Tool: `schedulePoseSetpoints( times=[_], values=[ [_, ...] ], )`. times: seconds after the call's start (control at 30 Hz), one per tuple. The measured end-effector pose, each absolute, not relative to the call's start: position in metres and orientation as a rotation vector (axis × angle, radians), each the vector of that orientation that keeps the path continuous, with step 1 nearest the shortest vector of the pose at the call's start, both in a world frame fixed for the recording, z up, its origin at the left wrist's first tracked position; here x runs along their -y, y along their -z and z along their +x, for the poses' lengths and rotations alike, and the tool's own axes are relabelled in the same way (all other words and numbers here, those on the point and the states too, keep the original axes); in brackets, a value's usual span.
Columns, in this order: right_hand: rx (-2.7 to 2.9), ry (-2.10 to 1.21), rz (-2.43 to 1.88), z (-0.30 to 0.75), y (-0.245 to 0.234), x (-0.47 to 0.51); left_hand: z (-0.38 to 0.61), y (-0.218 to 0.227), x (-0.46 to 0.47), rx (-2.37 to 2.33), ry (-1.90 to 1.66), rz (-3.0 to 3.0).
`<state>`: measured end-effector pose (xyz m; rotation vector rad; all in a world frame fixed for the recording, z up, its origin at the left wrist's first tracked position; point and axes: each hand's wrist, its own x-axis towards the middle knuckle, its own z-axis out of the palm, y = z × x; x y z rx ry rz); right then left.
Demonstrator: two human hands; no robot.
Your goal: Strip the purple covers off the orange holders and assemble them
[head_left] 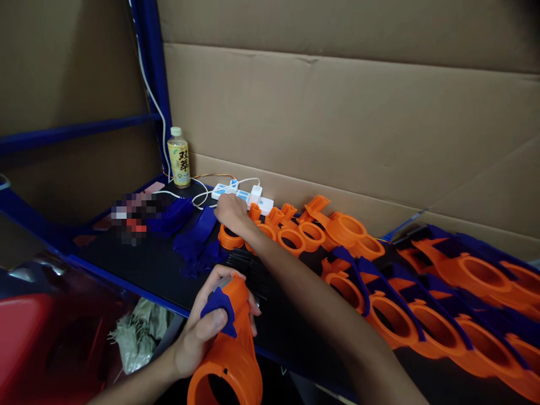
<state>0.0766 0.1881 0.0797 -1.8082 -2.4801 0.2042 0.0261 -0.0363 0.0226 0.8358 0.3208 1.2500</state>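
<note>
My left hand (206, 326) is closed around an orange plastic housing (230, 349) with a round opening at its near end. My thumb presses a dark blue plastic piece (219, 308) against its top. My right hand (230, 211) reaches far across the black table (143, 264). It rests, fingers curled, on an orange ring part (230, 236) at the left end of a row of similar orange parts (312, 233). Whether it grips that part is hidden. A pile of loose blue pieces (198, 236) lies just left of that hand.
More orange housings with blue pieces (422, 315) fill the table's right side. A white power strip with plugs (244, 194) and a yellow drink bottle (179, 157) stand at the back, against cardboard walls (337, 112). A red bin (46, 337) sits lower left by a blue frame (152, 67).
</note>
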Motion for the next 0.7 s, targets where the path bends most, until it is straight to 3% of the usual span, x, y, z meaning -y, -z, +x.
schedulePoseSetpoints(
  times=[0.3,0.53,0.7],
  values=[
    [2.579,-0.074,-1.709,0.069,-0.083,-0.184,0.025,-0.035,0.039,-0.369,-1.207,0.845],
    [2.866,-0.256,-1.038,0.065,-0.079,-0.148,0.026,-0.027,0.038,-0.336,-1.206,0.860],
    [2.932,-0.296,-0.820,0.062,-0.069,-0.134,0.025,-0.033,0.039,-0.344,-1.184,0.855]
  ],
)
